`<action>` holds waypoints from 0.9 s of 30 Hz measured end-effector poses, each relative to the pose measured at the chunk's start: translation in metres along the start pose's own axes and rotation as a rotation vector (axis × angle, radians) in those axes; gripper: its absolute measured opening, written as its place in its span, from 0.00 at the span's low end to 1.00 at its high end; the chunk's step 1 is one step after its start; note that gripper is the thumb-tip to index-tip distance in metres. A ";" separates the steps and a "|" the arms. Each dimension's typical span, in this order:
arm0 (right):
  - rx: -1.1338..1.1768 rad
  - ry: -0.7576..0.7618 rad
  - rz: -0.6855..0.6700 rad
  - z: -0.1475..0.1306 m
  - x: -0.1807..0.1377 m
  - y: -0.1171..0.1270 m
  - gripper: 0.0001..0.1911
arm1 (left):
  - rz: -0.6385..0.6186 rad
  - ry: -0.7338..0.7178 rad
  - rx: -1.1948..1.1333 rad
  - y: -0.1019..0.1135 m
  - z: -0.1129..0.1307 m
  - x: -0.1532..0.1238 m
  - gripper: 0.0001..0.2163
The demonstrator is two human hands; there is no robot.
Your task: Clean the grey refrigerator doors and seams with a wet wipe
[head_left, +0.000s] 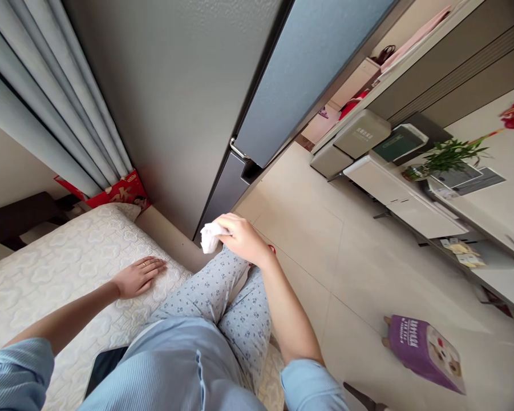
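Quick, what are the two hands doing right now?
Left hand: open, palm down on the patterned seat cover, holding nothing visible.
Right hand: closed on a crumpled white tissue or cloth.

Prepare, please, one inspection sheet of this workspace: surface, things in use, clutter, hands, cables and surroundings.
Surface: pale quilted cover, patterned.
Things in use: crumpled white tissue, or possibly thin cloth.
Clutter: dark-screened device, probably a phone, on the quilted cover; red printed box at the curtain's foot.
Hands: right hand holds the tissue above the legs; left hand rests palm down on the cover, fingers extended.
Cables: nothing seen.
Surroundings: blue-grey curtain, tiled floor, leafy plant.
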State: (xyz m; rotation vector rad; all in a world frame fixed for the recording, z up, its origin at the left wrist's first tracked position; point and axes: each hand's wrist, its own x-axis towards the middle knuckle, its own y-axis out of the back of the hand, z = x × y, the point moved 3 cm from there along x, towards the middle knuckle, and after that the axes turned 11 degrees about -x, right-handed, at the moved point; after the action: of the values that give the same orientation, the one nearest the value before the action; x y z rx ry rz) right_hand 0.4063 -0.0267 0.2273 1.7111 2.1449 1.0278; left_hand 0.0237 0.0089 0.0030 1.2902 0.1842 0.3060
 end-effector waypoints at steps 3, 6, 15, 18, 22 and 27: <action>0.065 -0.113 -0.102 0.011 -0.003 -0.003 0.11 | -0.005 -0.002 0.020 0.001 0.001 0.000 0.25; 0.121 -0.287 0.090 0.030 -0.010 0.009 0.17 | 0.001 -0.011 0.022 0.001 0.001 0.000 0.25; 0.615 -0.385 0.890 0.081 -0.025 0.090 0.33 | -0.006 0.023 -0.034 -0.005 -0.002 -0.002 0.26; 0.620 -0.222 1.072 0.083 -0.012 0.119 0.29 | -0.002 0.026 -0.032 -0.006 -0.003 -0.003 0.26; 0.444 -0.122 1.370 0.095 0.019 0.138 0.28 | 0.021 -0.023 0.026 -0.003 -0.001 -0.002 0.26; 0.213 -0.148 1.193 0.106 0.058 0.132 0.18 | -0.011 -0.012 0.052 -0.002 -0.003 -0.004 0.26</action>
State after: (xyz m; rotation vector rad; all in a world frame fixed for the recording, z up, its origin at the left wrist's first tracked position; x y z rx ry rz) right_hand 0.5502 0.0786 0.2474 3.1212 1.0152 0.7876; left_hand 0.0192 0.0101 -0.0001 1.3417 0.1899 0.2856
